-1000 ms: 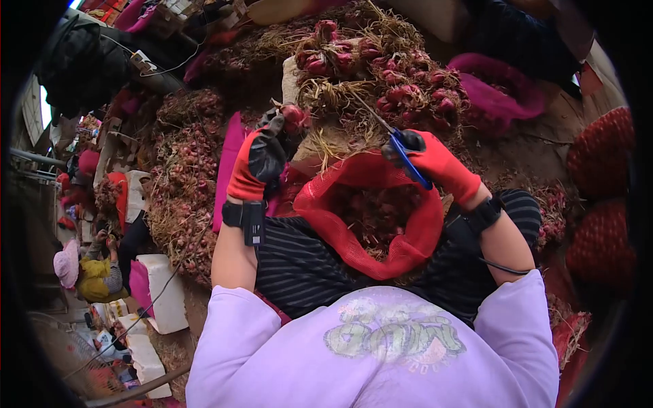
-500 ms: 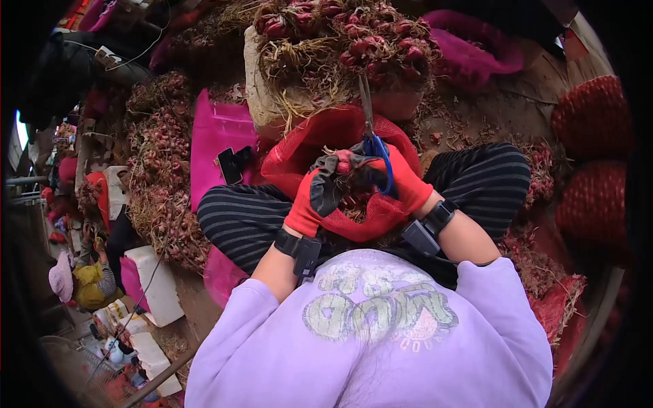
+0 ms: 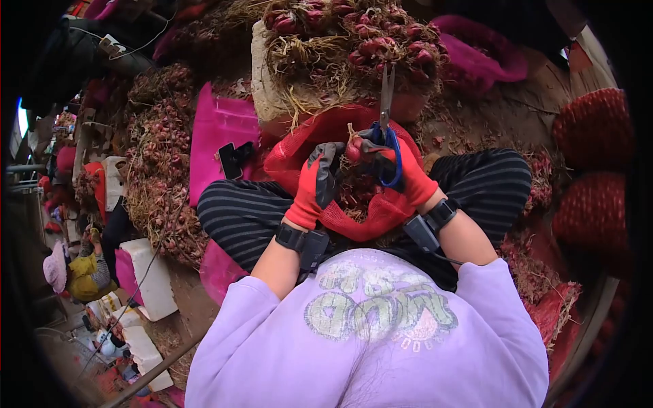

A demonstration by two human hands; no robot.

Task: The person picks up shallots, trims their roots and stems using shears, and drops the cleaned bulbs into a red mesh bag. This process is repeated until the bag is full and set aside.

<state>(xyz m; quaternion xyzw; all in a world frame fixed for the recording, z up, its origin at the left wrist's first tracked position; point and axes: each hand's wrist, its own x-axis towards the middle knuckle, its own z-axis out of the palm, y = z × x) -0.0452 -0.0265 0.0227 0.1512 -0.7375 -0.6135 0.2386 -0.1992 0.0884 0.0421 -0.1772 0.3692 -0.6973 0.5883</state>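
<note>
My right hand (image 3: 407,168), in a red and dark-grey glove, grips scissors (image 3: 387,102) by their blue handles, blades pointing away from me and slightly apart. At the thumb tip of that hand is a red shallot (image 3: 354,148) with a dry stalk. My left hand (image 3: 321,178), gloved alike, is just left of the shallot, its fingers stretched upward and seemingly not on it. Both hands are over a red mesh bag (image 3: 294,153), its mouth open between my legs. Shallots with dry roots and stalks (image 3: 357,194) lie inside.
Bunched shallots (image 3: 381,47) are heaped on a white foam box (image 3: 264,75) ahead. A pink plastic sheet (image 3: 211,129) with a phone (image 3: 230,161) lies left, beside a long shallot pile (image 3: 160,149). Full red sacks (image 3: 592,126) stand right. A person in a hat (image 3: 81,272) sits far left.
My hands have drawn apart; the left has moved slightly down and off the shallot, which shows at my right fingertips. The scissors have shifted a little right and nearer me.
</note>
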